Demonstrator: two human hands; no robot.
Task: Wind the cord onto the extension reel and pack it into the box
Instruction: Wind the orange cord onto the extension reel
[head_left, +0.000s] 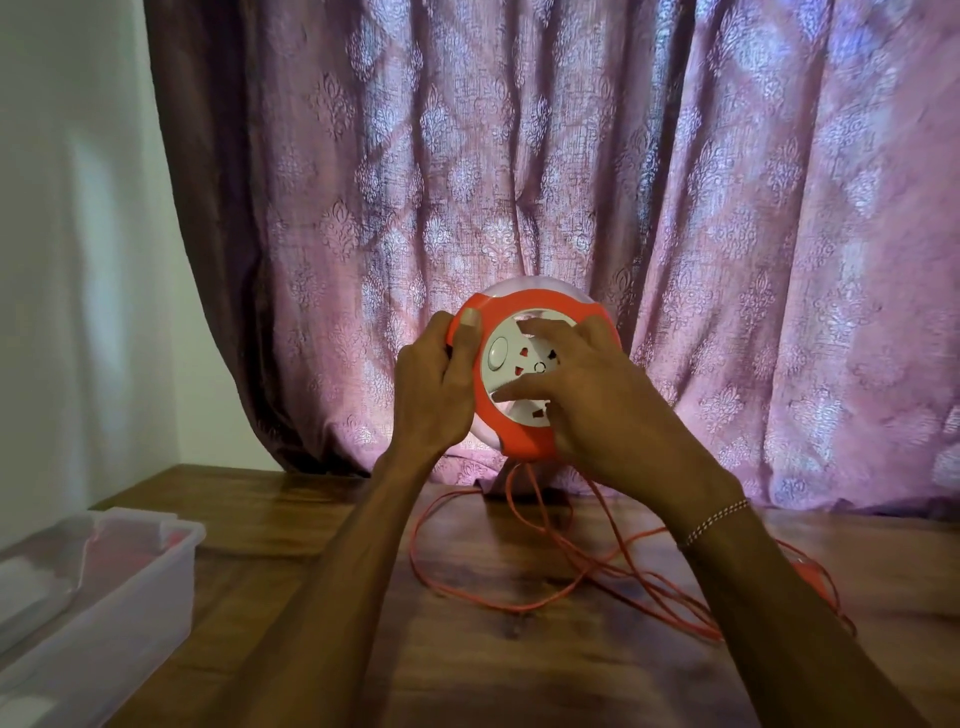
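The round extension reel (519, 306), orange with a white socket face, is held upright in the air above the table. My left hand (436, 384) grips its left rim, thumb on the orange edge. My right hand (582, 395) lies on the white socket face with fingers spread and covers the reel's right side. The orange cord (519, 605) hangs from the reel's bottom and lies in loose tangled loops on the wooden table (467, 665). A clear plastic box (104, 613) stands at the left edge of the table.
A purple patterned curtain (571, 182) hangs right behind the reel and its hem rests on the table. A white wall is on the left. Something pink and white shows blurred inside the box.
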